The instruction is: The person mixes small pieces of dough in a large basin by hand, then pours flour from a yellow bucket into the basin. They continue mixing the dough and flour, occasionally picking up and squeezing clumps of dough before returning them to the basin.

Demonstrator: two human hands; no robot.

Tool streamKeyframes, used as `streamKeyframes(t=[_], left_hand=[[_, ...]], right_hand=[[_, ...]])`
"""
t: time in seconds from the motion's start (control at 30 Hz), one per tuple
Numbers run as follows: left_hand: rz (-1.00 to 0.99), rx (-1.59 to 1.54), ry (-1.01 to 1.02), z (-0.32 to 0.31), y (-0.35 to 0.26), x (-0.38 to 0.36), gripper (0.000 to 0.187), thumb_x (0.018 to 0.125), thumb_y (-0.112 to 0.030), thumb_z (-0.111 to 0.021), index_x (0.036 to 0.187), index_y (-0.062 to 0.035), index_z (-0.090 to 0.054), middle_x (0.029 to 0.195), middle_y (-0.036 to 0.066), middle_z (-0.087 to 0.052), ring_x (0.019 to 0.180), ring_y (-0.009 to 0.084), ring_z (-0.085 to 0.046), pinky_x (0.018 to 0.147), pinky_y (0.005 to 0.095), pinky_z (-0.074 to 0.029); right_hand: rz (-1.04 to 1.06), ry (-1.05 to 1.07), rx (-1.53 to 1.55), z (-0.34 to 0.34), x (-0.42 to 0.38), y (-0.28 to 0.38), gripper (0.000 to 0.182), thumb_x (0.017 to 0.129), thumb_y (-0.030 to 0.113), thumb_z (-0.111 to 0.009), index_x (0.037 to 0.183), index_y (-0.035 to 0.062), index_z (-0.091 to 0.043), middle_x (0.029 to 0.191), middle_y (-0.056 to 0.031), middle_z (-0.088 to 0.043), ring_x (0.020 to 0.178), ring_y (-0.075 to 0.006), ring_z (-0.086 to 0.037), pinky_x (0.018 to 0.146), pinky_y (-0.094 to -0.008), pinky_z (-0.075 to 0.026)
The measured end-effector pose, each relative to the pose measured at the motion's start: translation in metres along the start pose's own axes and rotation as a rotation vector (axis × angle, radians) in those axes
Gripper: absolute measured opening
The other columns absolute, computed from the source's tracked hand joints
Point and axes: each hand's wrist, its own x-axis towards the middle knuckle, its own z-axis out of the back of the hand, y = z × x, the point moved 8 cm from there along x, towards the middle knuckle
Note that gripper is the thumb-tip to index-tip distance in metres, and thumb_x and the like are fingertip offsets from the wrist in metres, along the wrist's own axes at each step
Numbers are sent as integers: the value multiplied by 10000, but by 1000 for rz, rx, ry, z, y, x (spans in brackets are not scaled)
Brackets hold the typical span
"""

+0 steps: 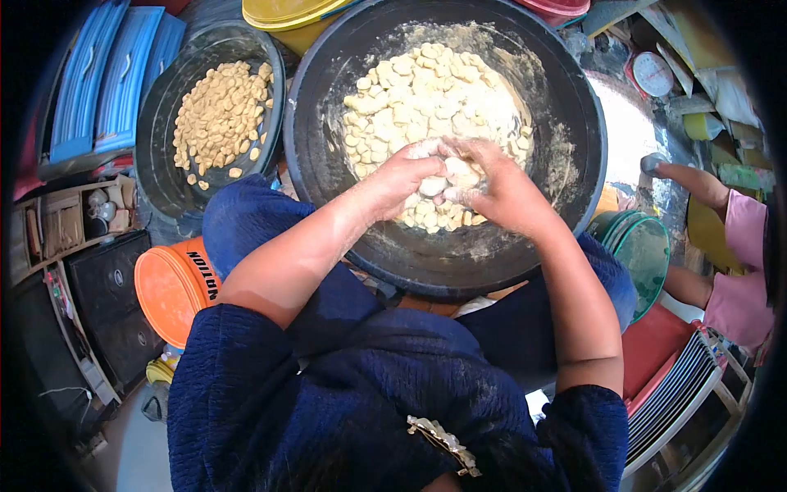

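Note:
A large black basin [316, 176] stands in front of me, its inner wall dusted with pale powder. Many pale, rounded, dough-like pieces [426, 86] are heaped in it. Over the near side of the heap, my left hand [410, 174] and my right hand [496, 187] come together with fingers curled. Between them are a few powdered dough-like pieces [434, 185], partly covered by the fingers. Both hands are whitened with powder. To the left, a smaller dark basin [156, 156] contains browner pieces [221, 111] of similar shape.
An orange lidded bucket [168, 299] is by my left leg, a green bucket [643, 258] by my right. Yellow tub [287, 12] and blue drawers [111, 78] stand beyond. At right are a dial scale [652, 74], a metal rack [672, 402] and another person in pink [742, 307].

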Motion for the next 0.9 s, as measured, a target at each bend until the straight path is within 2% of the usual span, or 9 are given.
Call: streamKeyframes(t=[0.17, 0.27, 0.37, 0.43, 0.53, 0.67, 0.7, 0.77, 0.9], left_hand=[[85, 166, -129, 22, 1, 2, 281, 905, -250, -493, 1080, -32, -526, 773, 74, -576, 673, 115, -550, 568, 227, -448], [-9, 261, 10, 26, 3, 10, 412, 921, -389, -449, 1036, -20, -591, 914, 109, -624, 901, 146, -568, 818, 252, -437], [5, 292, -64, 37, 9, 13, 400, 897, -355, -509, 1052, 7, -577, 924, 90, -643, 961, 158, -543, 841, 280, -409], [13, 346, -153, 62, 20, 18, 375, 875, -335, -536, 1053, -9, -586, 900, 91, -646, 934, 155, -563, 847, 289, -421], [93, 1065, -328, 99, 10, 10, 428, 817, -356, -600, 1112, -46, -579, 1000, 144, -644, 967, 228, -597, 879, 331, -429], [98, 1359, -313, 113, 17, 0, 456, 788, -391, -602, 1068, -32, -591, 989, 215, -625, 971, 332, -591, 869, 384, -436], [95, 1356, -320, 113, 16, -2, 456, 788, -391, -602, 1068, -32, -591, 989, 215, -625, 971, 332, -591, 869, 384, -436], [154, 1438, -246, 110, 18, -6, 442, 783, -376, -581, 1095, -64, -584, 978, 208, -624, 973, 350, -574, 890, 499, -356], [193, 1342, -255, 113, 20, -5, 425, 777, -340, -602, 1093, -56, -581, 965, 221, -620, 996, 356, -561, 923, 418, -377]], right_hand=[[-326, 265, -30, -13, -2, -35, 442, 837, 223, -621, 1234, 68, -503, 1088, -167, -585, 1028, -294, -562, 890, -344, -424], [-265, 257, 27, -17, -2, -61, 471, 845, 306, -603, 1250, 91, -499, 1159, -164, -552, 1034, -289, -556, 895, -349, -431], [-392, 270, 77, -26, -8, -123, 518, 811, 360, -633, 1242, 98, -514, 1225, -169, -510, 1025, -277, -558, 899, -364, -442], [-712, 246, 28, -30, -24, -188, 548, 786, 353, -662, 1247, 98, -510, 1203, -190, -516, 1024, -286, -559, 878, -371, -456], [-682, 196, -220, -50, -12, -261, 588, 748, 349, -695, 1243, 92, -509, 1204, -221, -511, 1032, -301, -560, 867, -383, -466], [-661, -15, -46, -151, 13, -281, 528, 734, 267, -705, 1205, 101, -534, 1216, -239, -492, 1083, -318, -527, 908, -378, -437], [-605, -161, -183, -181, 14, -279, 476, 748, 225, -691, 1190, 120, -548, 1187, -227, -524, 1055, -314, -545, 907, -373, -436], [-392, -36, -784, -222, 1, -206, 450, 766, 122, -642, 1198, 74, -523, 1140, -211, -542, 1001, -316, -558, 888, -395, -445], [-441, 11, -470, -225, 7, -230, 485, 765, 42, -595, 1231, 51, -460, 1180, -166, -521, 1012, -282, -558, 856, -375, -466]])
